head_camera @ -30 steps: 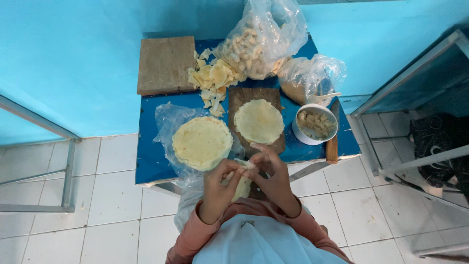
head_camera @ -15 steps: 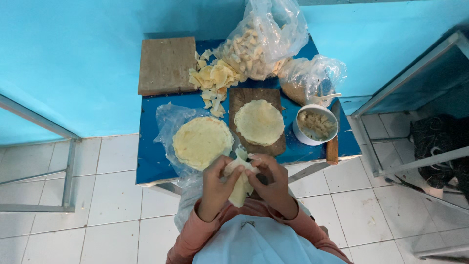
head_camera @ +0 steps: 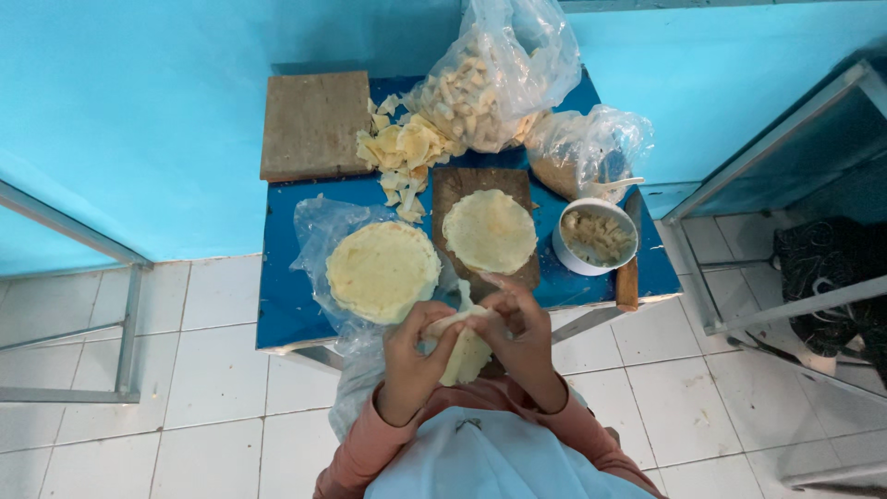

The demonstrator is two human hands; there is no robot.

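Observation:
Both my hands hold a pale round dough wrapper [head_camera: 465,349] folded over, just in front of the small blue table [head_camera: 282,296]. My left hand [head_camera: 413,356] grips its left side and my right hand [head_camera: 519,334] pinches the top edge. On the table a stack of round wrappers [head_camera: 382,270] lies on clear plastic. A single wrapper [head_camera: 489,231] rests on a dark wooden board [head_camera: 448,189]. A white bowl of filling [head_camera: 596,237] stands to the right of it.
A wooden block [head_camera: 314,125] sits at the table's back left beside a pile of dough scraps [head_camera: 402,152]. Two clear bags [head_camera: 494,79] with pieces stand at the back. Metal frames [head_camera: 767,166] flank the table on a white tile floor.
My hands have folded the wrapper further and drawn it slightly toward my body; its lower part now hangs down between my hands.

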